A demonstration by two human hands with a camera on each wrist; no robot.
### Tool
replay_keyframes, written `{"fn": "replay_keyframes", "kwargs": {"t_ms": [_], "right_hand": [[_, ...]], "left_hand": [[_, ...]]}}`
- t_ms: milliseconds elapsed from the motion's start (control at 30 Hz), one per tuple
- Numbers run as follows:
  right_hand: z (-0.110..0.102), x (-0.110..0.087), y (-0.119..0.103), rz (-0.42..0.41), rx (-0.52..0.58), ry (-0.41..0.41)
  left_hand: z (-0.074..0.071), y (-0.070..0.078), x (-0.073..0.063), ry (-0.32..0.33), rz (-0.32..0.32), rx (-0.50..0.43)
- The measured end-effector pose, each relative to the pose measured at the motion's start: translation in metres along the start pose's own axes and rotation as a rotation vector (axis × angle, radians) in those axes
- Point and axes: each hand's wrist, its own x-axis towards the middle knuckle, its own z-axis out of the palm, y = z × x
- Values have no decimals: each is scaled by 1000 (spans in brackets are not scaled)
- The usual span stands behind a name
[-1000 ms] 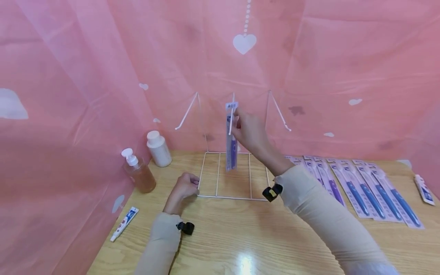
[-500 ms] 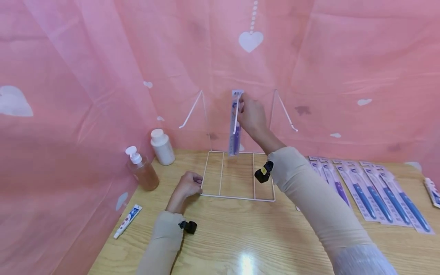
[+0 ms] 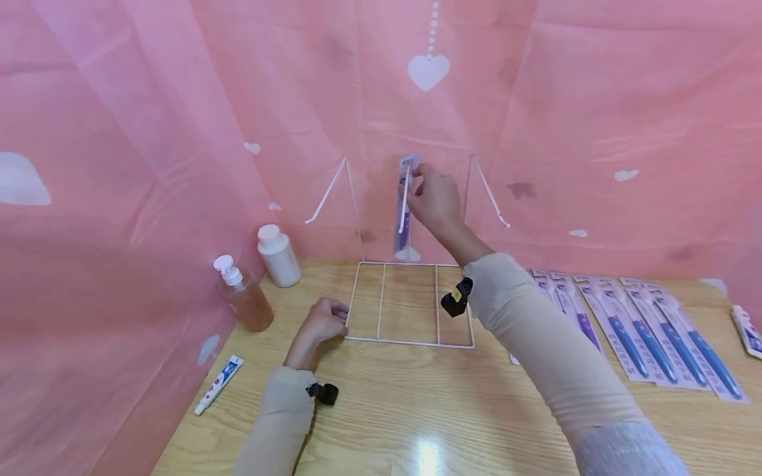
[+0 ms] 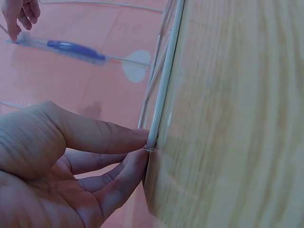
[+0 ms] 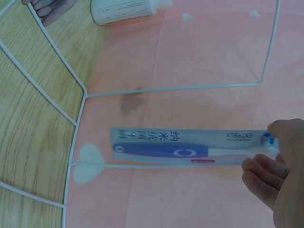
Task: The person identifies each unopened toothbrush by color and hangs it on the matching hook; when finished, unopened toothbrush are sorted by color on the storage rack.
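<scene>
Toothbrush pack raised higher | right hand pinches it | left hand pinches wire rack

left grip on white wire rack

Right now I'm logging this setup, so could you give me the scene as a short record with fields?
right hand: pinches packaged toothbrush beside the middle hook
hung on hook: cannot tell
left hand: pinches wire rack at its near left corner
table left: pump bottle, white bottle, toothpaste tube
table right: more packaged toothbrushes, second toothpaste tube
backdrop: pink
</scene>
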Motion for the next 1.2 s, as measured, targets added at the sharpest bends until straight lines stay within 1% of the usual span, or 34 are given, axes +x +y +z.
{"fn": "replay_keyframes", "kwargs": {"t_ms": [100, 233, 300, 433, 500, 600, 667, 733, 867, 933, 1033, 1100, 1200], "right_hand": [[-3, -1, 3, 0, -54, -16], [-9, -7, 16, 5, -101, -47], [-13, -10, 27, -5, -92, -58], [-24, -15, 53, -31, -38, -135], [-29, -19, 66, -9, -13, -197], [-37, -26, 85, 59, -104, -264], [-40, -33, 100, 100, -189, -300], [-43, -40, 116, 110, -271, -322], [-42, -54, 150, 89, -296, -364], [-39, -62, 165, 103, -290, -372], [-31, -75, 183, 170, -285, -400], [-23, -81, 191, 227, -274, -412], [-16, -88, 194, 285, -280, -433]], "left_hand": [[-1, 0, 0, 2, -13, -9], [-2, 0, -1, -2, -35, -9], [-3, 0, -1, -6, -41, -5], [-5, 0, -1, -6, -33, -14], [-6, 1, 0, -5, -24, -20], [-7, 0, -1, -3, -18, -23], [-8, -1, -2, -3, -24, -20], [-9, -2, -3, -3, -31, -17], [-11, -3, -5, -5, -39, -23], [-11, -4, -6, -11, -37, -38], [-11, -7, -7, -16, -36, -56], [-11, -8, -7, -18, -34, -60], [-11, -9, -7, -16, -30, -54]]}}
